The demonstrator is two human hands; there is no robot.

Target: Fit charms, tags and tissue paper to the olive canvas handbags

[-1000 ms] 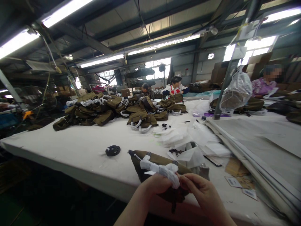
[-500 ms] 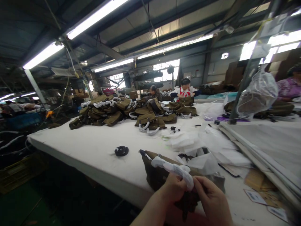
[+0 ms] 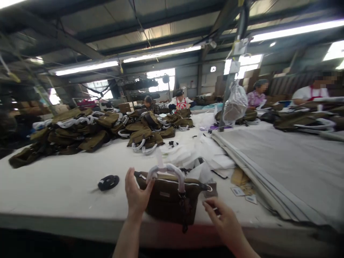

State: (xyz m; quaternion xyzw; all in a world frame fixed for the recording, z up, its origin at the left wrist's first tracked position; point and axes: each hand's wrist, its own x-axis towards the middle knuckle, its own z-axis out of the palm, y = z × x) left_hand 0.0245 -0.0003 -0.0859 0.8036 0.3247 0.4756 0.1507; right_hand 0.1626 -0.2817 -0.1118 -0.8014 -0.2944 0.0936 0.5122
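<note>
A dark olive handbag (image 3: 172, 204) stands upright near the table's front edge. Its arched handle (image 3: 172, 170) is wrapped in pale film, and dark straps (image 3: 185, 213) hang down its front. My left hand (image 3: 137, 191) grips the bag's left end, thumb on the front by the handle's base and fingers behind. Just off the bag's right end is my right hand (image 3: 224, 216), with thumb and forefinger pinched together; anything between the tips is too small to make out. To the left lies a coiled black strap (image 3: 108, 182).
Many olive bags (image 3: 94, 139) are heaped at the back left. Thin white sheets (image 3: 212, 150) lie behind the handbag, tags (image 3: 243, 191) to its right. A metal post (image 3: 227, 96) rises beside layered pale sheeting (image 3: 282, 161). Several people work beyond the table.
My view has swung right. The handbag now stands upright with its front facing me. My right hand has left the wrapped handle; my left has shifted to the bag's left end.
</note>
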